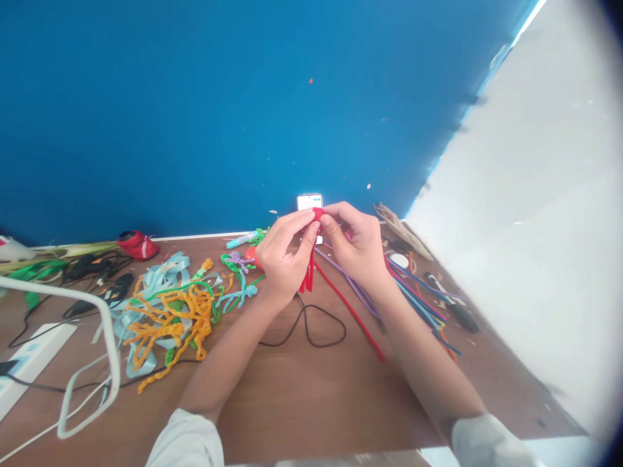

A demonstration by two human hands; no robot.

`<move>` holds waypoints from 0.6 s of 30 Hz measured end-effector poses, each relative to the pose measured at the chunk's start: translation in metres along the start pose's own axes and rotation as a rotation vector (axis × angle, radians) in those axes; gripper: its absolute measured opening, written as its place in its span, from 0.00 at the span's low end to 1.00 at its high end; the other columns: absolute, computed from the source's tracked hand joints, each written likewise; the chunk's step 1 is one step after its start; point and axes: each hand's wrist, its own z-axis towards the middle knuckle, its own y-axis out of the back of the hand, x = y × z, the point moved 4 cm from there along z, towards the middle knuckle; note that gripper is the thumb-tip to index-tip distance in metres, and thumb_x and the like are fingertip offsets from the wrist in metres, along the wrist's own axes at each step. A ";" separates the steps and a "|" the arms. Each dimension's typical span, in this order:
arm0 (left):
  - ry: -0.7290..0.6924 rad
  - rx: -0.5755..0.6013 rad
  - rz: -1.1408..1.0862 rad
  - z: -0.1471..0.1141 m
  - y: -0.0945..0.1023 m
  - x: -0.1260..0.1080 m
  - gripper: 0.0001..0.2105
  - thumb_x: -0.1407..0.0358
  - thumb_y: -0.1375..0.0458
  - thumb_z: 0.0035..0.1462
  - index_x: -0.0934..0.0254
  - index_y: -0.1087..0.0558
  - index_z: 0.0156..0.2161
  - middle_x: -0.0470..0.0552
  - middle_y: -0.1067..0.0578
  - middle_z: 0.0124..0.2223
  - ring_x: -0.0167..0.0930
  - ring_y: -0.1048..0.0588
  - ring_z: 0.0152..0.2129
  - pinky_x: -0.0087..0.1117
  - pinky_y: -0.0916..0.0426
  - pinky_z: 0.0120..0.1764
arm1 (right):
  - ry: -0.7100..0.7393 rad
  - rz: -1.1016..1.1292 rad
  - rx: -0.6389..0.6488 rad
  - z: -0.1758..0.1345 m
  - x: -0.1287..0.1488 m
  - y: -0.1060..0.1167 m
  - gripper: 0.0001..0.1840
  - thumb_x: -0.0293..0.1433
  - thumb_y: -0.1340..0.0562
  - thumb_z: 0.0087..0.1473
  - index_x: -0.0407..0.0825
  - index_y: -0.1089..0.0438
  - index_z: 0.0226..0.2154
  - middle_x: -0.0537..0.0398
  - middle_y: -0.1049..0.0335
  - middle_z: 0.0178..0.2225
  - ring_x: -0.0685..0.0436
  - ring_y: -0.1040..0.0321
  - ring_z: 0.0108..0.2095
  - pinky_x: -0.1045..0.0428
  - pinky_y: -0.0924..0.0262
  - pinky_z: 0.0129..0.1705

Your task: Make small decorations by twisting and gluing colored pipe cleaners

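My left hand and my right hand meet at mid-view, thumbs and forefingers pinched on a small red pipe cleaner piece. Its top is a rounded red lump between my fingertips, and several red ends hang below beside the left thumb. A longer straight red pipe cleaner slants over the table beneath my hands. Just behind my fingers a phone with a lit screen stands, partly covered by them. How the red strands are bent or joined is too small to make out.
Left lie tangled orange pipe cleaners with pale blue ribbon, a red shoe-like item, a power strip and a white bent frame. A black cable loops in front. Coloured pipe cleaners lie right, near a corn husk-like piece.
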 end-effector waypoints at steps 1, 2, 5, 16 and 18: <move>0.008 -0.004 -0.012 0.000 0.000 0.000 0.07 0.64 0.38 0.60 0.60 0.22 0.43 0.50 0.18 0.43 0.31 0.20 0.41 0.34 0.22 0.42 | 0.004 -0.004 -0.001 0.000 0.000 0.000 0.13 0.40 0.41 0.64 0.51 0.25 0.38 0.56 0.24 0.31 0.49 0.33 0.26 0.52 0.42 0.28; 0.018 -0.006 -0.028 -0.001 -0.001 0.001 0.06 0.64 0.38 0.60 0.60 0.22 0.42 0.50 0.18 0.43 0.31 0.20 0.41 0.34 0.22 0.42 | 0.006 -0.008 -0.001 0.000 0.000 0.000 0.13 0.40 0.41 0.64 0.51 0.26 0.38 0.55 0.24 0.31 0.49 0.33 0.26 0.52 0.42 0.29; 0.076 0.001 -0.081 -0.002 -0.003 0.003 0.05 0.64 0.38 0.60 0.61 0.22 0.41 0.50 0.18 0.43 0.31 0.20 0.41 0.35 0.22 0.42 | 0.006 -0.019 -0.001 0.000 -0.001 0.000 0.12 0.39 0.41 0.65 0.51 0.26 0.38 0.55 0.24 0.31 0.49 0.33 0.26 0.52 0.42 0.29; 0.256 0.030 -0.212 -0.004 -0.009 0.009 0.09 0.62 0.38 0.60 0.61 0.22 0.44 0.52 0.19 0.44 0.31 0.20 0.40 0.34 0.24 0.44 | 0.008 -0.027 0.001 0.002 -0.001 0.001 0.12 0.39 0.41 0.64 0.50 0.26 0.37 0.55 0.25 0.30 0.49 0.33 0.26 0.52 0.43 0.30; 0.248 0.039 -0.222 -0.003 -0.009 0.009 0.08 0.62 0.38 0.60 0.61 0.22 0.44 0.52 0.20 0.45 0.31 0.21 0.41 0.35 0.25 0.45 | 0.007 -0.029 0.001 0.002 0.000 0.001 0.12 0.38 0.41 0.65 0.50 0.26 0.37 0.55 0.25 0.30 0.49 0.34 0.26 0.52 0.43 0.29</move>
